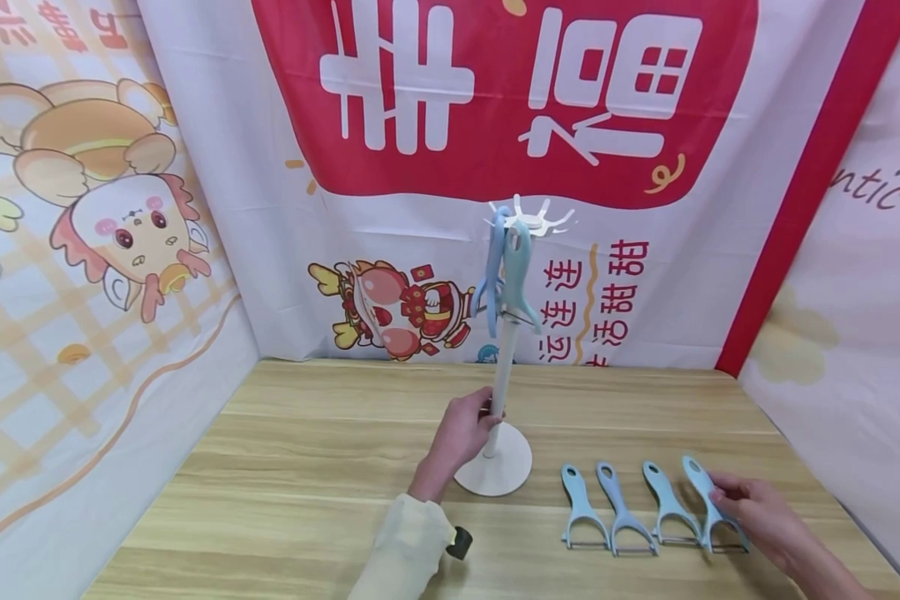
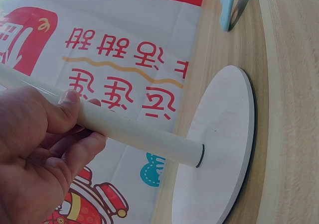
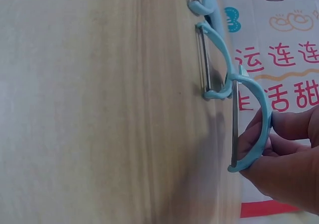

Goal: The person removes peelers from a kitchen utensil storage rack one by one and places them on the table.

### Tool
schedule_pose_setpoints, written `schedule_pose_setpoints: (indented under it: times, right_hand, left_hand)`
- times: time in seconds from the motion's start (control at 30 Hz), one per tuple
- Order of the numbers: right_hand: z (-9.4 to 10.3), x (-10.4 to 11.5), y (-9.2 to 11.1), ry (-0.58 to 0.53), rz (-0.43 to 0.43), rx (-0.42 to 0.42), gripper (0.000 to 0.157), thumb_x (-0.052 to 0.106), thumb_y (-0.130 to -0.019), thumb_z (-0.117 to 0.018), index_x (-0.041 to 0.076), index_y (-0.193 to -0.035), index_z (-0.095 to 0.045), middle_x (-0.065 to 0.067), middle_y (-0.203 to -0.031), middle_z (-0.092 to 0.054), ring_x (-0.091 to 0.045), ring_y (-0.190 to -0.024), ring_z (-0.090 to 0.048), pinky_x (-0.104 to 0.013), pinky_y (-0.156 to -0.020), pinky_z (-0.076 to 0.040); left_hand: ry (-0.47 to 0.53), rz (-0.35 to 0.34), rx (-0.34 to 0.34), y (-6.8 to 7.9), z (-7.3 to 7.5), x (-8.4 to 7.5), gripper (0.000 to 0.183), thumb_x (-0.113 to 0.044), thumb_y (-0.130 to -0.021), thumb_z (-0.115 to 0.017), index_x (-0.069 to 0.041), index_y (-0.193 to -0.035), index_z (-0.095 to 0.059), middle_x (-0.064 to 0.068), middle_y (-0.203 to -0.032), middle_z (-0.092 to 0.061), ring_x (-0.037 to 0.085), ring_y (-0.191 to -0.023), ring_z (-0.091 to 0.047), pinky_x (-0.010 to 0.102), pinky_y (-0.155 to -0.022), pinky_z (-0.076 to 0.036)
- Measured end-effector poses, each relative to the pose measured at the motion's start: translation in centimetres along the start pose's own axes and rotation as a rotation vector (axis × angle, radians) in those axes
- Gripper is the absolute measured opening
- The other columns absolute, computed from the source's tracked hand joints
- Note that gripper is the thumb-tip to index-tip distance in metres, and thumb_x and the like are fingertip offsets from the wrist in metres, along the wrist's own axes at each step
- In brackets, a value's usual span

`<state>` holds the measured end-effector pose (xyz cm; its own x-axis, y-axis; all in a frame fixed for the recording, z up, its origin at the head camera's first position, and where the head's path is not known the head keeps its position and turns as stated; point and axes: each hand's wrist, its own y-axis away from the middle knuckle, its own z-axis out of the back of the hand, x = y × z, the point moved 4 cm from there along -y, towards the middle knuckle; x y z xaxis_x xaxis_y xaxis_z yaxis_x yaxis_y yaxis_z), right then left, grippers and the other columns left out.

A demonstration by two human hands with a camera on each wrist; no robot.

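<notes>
A white stand with a round base [image 1: 512,467] and several hooks at its top [image 1: 542,223] stands on the wooden table. My left hand [image 1: 463,429] grips its pole [image 2: 134,134] low down, thumb and fingers round it. Two peelers hang from the hooks, a blue one [image 1: 494,275] and a green one [image 1: 517,271]. At the right of the table my right hand [image 1: 757,512] pinches the rightmost light-blue peeler [image 3: 260,99] by its side. To its left lie three more peelers in a row: one pale green [image 1: 667,496], one blue [image 1: 617,500], one light teal [image 1: 579,500].
Behind the table hangs a white and red printed cloth [image 1: 390,179], close to the stand. Printed cloths also line the left side [image 1: 112,333] and the right side [image 1: 825,275]. Bare wood of the table [image 1: 285,475] spreads left of the stand.
</notes>
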<state>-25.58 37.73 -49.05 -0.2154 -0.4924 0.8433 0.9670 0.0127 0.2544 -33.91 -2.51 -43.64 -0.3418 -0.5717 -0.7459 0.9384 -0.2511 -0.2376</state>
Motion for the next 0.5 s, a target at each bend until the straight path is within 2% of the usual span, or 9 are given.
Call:
schedule_pose_setpoints:
  times: [0.1, 0.2, 0.3, 0.37, 0.5]
  right_hand:
    - [-0.1, 0.1, -0.1, 0.102, -0.022, -0.019, 0.055, 0.007, -0.099, -0.054, -0.019, -0.142, -0.032, -0.035, -0.131, -0.053, -0.013, -0.103, -0.058, -0.020, -0.080, -0.052]
    - [-0.4, 0.1, -0.2, 0.183, -0.032, -0.023, 0.054, 0.009, -0.098, -0.057, -0.018, -0.140, -0.037, -0.037, -0.135, -0.051, -0.029, -0.113, -0.058, -0.034, -0.089, -0.054]
    - [-0.7, -0.1, -0.3, 0.203, -0.045, -0.017, 0.053, 0.007, -0.097, -0.057, -0.018, -0.140, -0.038, -0.036, -0.130, -0.054, -0.036, -0.114, -0.056, -0.045, -0.091, -0.053]
    - [-0.8, -0.2, -0.4, 0.217, -0.040, -0.022, 0.052, 0.004, -0.096, -0.057, -0.020, -0.138, -0.039, -0.035, -0.126, -0.057, -0.035, -0.111, -0.058, -0.045, -0.090, -0.054]
    - [-1.1, -0.4, -0.7, 0.234, -0.027, -0.039, 0.049, 0.002, -0.094, -0.057, -0.021, -0.135, -0.041, -0.034, -0.123, -0.059, -0.031, -0.107, -0.059, -0.035, -0.084, -0.054]
  left_hand:
    - [0.004, 0.000, -0.003, 0.0, 0.0, 0.0, 0.020, -0.008, -0.096, -0.064, -0.009, -0.116, -0.065, 0.008, -0.109, -0.073, 0.023, -0.106, -0.070, 0.039, -0.093, -0.060]
    - [0.007, 0.003, 0.000, 0.0, 0.0, 0.0, 0.021, -0.008, -0.096, -0.064, -0.008, -0.116, -0.065, 0.007, -0.108, -0.073, 0.023, -0.106, -0.070, 0.040, -0.093, -0.060]
    - [0.008, 0.008, 0.002, 0.0, 0.0, 0.1, 0.020, -0.008, -0.096, -0.064, -0.009, -0.116, -0.065, 0.007, -0.108, -0.073, 0.023, -0.106, -0.071, 0.040, -0.093, -0.060]
    - [0.009, 0.010, 0.004, 0.0, -0.1, 0.0, 0.020, -0.008, -0.096, -0.064, -0.009, -0.116, -0.065, 0.007, -0.108, -0.073, 0.023, -0.106, -0.071, 0.040, -0.093, -0.060]
    - [0.008, 0.009, 0.000, 0.0, 0.0, 0.0, 0.019, -0.007, -0.096, -0.064, -0.010, -0.115, -0.065, 0.008, -0.108, -0.074, 0.023, -0.105, -0.071, 0.041, -0.093, -0.060]
